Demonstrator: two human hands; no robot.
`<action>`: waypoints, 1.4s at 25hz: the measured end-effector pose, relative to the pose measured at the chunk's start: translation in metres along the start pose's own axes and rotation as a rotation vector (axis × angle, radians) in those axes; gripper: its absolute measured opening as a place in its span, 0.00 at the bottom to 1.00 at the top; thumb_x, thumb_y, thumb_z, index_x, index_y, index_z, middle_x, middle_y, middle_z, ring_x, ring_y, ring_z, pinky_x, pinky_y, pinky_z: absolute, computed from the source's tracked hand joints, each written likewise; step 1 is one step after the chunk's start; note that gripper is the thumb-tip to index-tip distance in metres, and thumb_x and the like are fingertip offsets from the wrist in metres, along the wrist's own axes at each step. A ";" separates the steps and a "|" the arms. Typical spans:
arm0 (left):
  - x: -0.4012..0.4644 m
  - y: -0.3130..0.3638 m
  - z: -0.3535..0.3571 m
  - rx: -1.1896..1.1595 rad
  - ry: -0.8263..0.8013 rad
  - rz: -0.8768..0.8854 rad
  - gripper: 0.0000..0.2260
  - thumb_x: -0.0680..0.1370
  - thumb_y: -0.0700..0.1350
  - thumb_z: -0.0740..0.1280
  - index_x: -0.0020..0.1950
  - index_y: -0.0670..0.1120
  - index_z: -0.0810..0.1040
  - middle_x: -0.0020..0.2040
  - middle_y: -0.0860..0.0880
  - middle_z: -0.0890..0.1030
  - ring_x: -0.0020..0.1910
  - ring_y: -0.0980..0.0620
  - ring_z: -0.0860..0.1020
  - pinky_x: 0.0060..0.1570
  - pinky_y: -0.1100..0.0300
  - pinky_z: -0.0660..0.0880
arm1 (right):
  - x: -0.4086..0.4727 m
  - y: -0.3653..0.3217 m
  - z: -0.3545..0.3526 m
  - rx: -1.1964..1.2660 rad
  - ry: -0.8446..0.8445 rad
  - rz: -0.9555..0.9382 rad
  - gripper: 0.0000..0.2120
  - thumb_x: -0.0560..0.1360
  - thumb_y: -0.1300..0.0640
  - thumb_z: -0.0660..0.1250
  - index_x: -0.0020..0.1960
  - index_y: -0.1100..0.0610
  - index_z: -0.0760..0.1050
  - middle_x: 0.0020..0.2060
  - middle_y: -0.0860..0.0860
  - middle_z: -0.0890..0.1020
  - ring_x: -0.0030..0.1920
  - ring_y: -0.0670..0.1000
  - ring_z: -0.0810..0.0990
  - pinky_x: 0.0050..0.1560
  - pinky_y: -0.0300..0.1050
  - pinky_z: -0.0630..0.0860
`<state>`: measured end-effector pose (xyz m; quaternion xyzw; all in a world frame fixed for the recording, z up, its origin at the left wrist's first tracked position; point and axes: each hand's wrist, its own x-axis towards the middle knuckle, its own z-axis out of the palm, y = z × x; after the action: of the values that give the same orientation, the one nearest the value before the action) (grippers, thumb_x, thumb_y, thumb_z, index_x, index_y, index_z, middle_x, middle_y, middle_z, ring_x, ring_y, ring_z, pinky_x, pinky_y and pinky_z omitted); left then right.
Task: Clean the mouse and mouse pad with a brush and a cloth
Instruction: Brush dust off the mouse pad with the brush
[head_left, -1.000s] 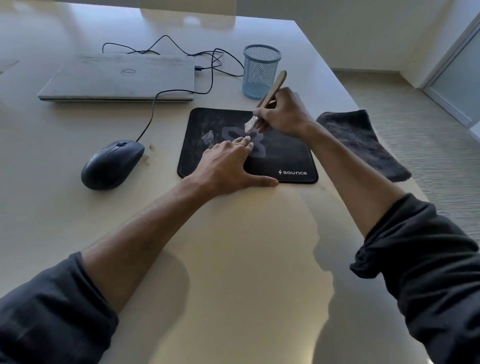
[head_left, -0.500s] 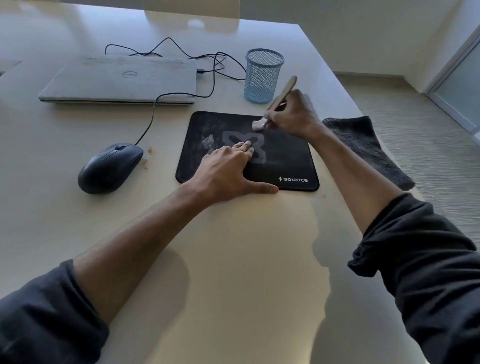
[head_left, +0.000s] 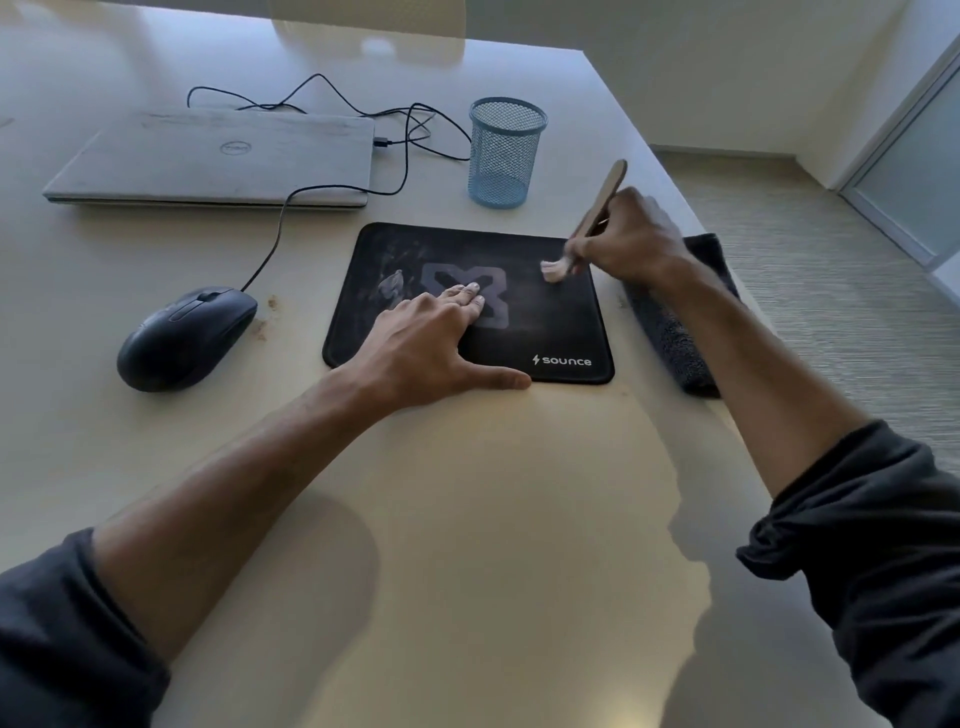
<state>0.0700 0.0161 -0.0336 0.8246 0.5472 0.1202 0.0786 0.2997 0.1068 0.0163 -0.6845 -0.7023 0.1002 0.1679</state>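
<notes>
I read the head view from left to right. A closed laptop (head_left: 218, 156) lies at the far left of the surface (head_left: 493, 493), with a black cable (head_left: 405, 156) plugged into its right edge. Near the laptop's front edge, toward me, sits the mouse (head_left: 182, 335), dark, upright on its base, its cord running up toward the laptop. A few brown crumbs (head_left: 265, 314) lie on the surface just beside the mouse, between it and the pad (head_left: 550, 322).

The pad is black, square, flat on the surface, with a grey X mark at centre and a "sounce" label at its near right corner. Pale dusty smears show on its left half.

My left hand (head_left: 431, 353) lies flat on the pad: 4 fingers straight and together, tips on the X mark, thumb spread out along the pad's near edge. Its grip is fully open and holds nothing; it presses the pad down.

Beyond the pad stands a blue mesh cup (head_left: 506, 153), upright, apart from the pad.

My right hand (head_left: 628, 239) is over the pad's far right corner. Its grip is closed round the brush (head_left: 592, 213), fingers curled about the lower handle. The wooden handle tilts up and away toward the cup; the pale bristles touch the pad near its right edge.

The cloth (head_left: 670, 332), dark grey, lies on the surface just beside the pad's right edge, partly hidden under my right forearm.
</notes>
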 end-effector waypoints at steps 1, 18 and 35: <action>0.000 0.000 0.000 -0.001 -0.002 -0.003 0.52 0.62 0.80 0.59 0.76 0.47 0.63 0.77 0.53 0.61 0.74 0.54 0.63 0.67 0.51 0.66 | 0.001 0.007 -0.006 -0.071 0.030 0.017 0.11 0.67 0.50 0.74 0.44 0.56 0.84 0.42 0.54 0.85 0.44 0.55 0.82 0.40 0.45 0.75; -0.002 -0.001 0.007 -0.021 0.019 -0.030 0.50 0.63 0.80 0.58 0.77 0.51 0.63 0.77 0.57 0.59 0.75 0.55 0.60 0.69 0.51 0.63 | -0.004 0.014 -0.011 0.069 0.029 -0.035 0.09 0.73 0.52 0.71 0.45 0.57 0.85 0.42 0.52 0.86 0.50 0.53 0.84 0.54 0.53 0.80; 0.000 0.000 0.008 -0.002 0.023 0.006 0.52 0.63 0.80 0.56 0.76 0.47 0.64 0.77 0.53 0.61 0.75 0.54 0.62 0.68 0.51 0.66 | -0.028 0.007 -0.023 0.007 0.087 -0.010 0.09 0.72 0.50 0.71 0.42 0.54 0.85 0.41 0.51 0.86 0.46 0.54 0.84 0.51 0.52 0.80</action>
<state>0.0723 0.0160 -0.0416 0.8248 0.5453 0.1306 0.0729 0.3150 0.0773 0.0327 -0.6841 -0.6973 0.0720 0.2014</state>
